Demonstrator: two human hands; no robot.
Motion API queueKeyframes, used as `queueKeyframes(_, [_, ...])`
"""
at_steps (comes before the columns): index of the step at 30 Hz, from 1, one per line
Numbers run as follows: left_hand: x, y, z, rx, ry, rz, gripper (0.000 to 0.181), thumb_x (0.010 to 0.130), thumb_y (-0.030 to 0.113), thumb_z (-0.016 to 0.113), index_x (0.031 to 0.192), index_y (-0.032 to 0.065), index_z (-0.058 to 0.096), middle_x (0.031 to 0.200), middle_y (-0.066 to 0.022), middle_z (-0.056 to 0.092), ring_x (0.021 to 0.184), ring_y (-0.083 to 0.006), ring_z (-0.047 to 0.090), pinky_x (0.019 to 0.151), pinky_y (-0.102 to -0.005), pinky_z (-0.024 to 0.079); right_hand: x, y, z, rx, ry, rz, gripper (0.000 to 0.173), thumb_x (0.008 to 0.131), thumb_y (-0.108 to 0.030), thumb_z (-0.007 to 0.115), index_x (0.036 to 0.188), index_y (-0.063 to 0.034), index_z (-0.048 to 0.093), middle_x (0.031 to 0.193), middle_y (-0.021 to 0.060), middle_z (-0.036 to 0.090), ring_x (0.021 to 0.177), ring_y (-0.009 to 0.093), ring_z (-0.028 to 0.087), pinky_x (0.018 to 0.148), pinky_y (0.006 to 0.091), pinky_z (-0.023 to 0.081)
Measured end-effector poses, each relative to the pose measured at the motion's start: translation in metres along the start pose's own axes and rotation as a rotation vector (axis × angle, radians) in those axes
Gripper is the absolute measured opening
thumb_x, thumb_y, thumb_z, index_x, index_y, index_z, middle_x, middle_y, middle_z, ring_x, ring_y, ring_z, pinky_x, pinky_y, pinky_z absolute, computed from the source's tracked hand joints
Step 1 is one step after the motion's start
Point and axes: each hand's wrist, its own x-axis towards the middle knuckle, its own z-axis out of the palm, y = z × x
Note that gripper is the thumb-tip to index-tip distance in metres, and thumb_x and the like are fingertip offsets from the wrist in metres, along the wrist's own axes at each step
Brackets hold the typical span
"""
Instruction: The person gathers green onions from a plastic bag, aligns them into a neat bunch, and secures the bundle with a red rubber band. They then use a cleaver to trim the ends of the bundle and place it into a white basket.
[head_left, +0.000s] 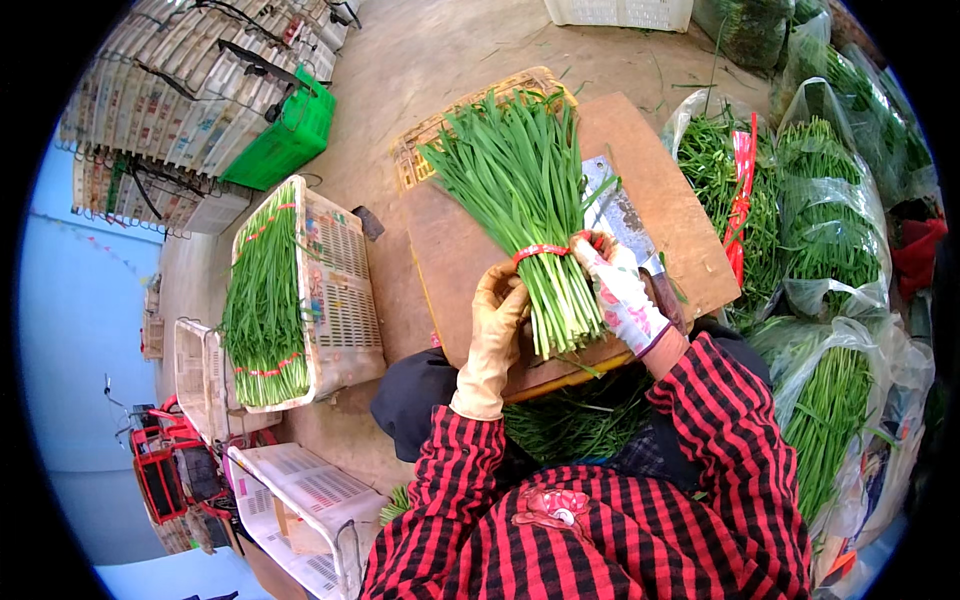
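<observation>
A bundle of garlic chives (536, 176) lies on a brown wooden board (457, 255), leaves pointing away and pale cut stems towards me. A red tie band (541, 251) goes around the stems. My left hand (496, 315), in a cream rubber glove, has its curled fingers against the left side of the stems, just below the band. On the other side my right hand (611, 281), in a white flowered glove, pinches the red band at the bundle's right edge. Partly behind that hand a cleaver (626, 217) lies flat on the board, its handle towards me.
To the left stands a white plastic crate (341, 292) holding banded chives (262, 300). Stacked crates (180, 105) and a green crate (281, 135) rise farther back. Bagged chives (829, 217) and a hank of red ties (741, 195) lie right. A yellow crate (416, 154) shows under the board.
</observation>
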Motion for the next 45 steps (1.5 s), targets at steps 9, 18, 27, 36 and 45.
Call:
queueKeyframes(9, [0.002,-0.013,0.003,0.121,0.141,0.036,0.009,0.086,0.005,0.065,0.093,0.0062,0.059,0.076,0.0023,0.059,0.067,-0.0054,0.054,0.059,-0.0207,0.044,0.003,0.007,-0.001,-0.021,0.0,-0.058,0.017,0.089,-0.015,0.065,0.102,-0.0041,0.061,0.086,-0.0018,0.059,0.074,0.006,0.052,0.068,0.02,0.043])
queueKeyframes(18, [-0.002,0.056,0.043,0.905,0.027,0.729,0.019,0.088,0.003,0.062,0.107,0.0036,0.065,0.081,-0.0036,0.061,0.067,-0.011,0.057,0.057,-0.0237,0.045,-0.001,0.002,-0.003,0.08,-0.004,-0.048,0.016,0.09,-0.018,0.065,0.099,-0.0053,0.061,0.078,-0.0048,0.056,0.063,0.003,0.045,0.058,0.0196,0.038])
queueKeyframes(27, [0.027,0.051,0.063,1.34,-0.153,0.471,0.017,0.082,0.01,0.07,0.097,0.0031,0.069,0.078,-0.0064,0.063,0.068,-0.0155,0.061,0.064,-0.0267,0.049,0.003,0.004,-0.001,0.144,-0.036,-0.017,0.013,0.089,-0.008,0.064,0.1,-0.004,0.059,0.085,-0.0017,0.058,0.075,0.006,0.052,0.068,0.0199,0.044])
queueKeyframes(36, [0.022,0.056,0.065,1.069,-0.145,0.366,0.014,0.086,0.012,0.068,0.093,0.0003,0.069,0.076,-0.0041,0.066,0.069,-0.008,0.058,0.063,-0.0235,0.047,0.002,0.018,-0.015,0.183,-0.125,-0.058,0.022,0.093,-0.013,0.057,0.112,-0.0052,0.052,0.095,0.0009,0.059,0.079,0.007,0.055,0.07,0.0229,0.045])
queueKeyframes(45, [0.027,0.041,0.074,1.189,-0.097,0.704,0.01,0.082,0.012,0.069,0.086,0.003,0.067,0.075,-0.0108,0.062,0.067,-0.0238,0.061,0.062,-0.033,0.048,0.002,0.031,-0.008,-0.069,-0.042,-0.196,0.012,0.095,-0.012,0.054,0.102,-0.0056,0.06,0.094,0.0022,0.061,0.091,0.011,0.055,0.088,0.0283,0.045])
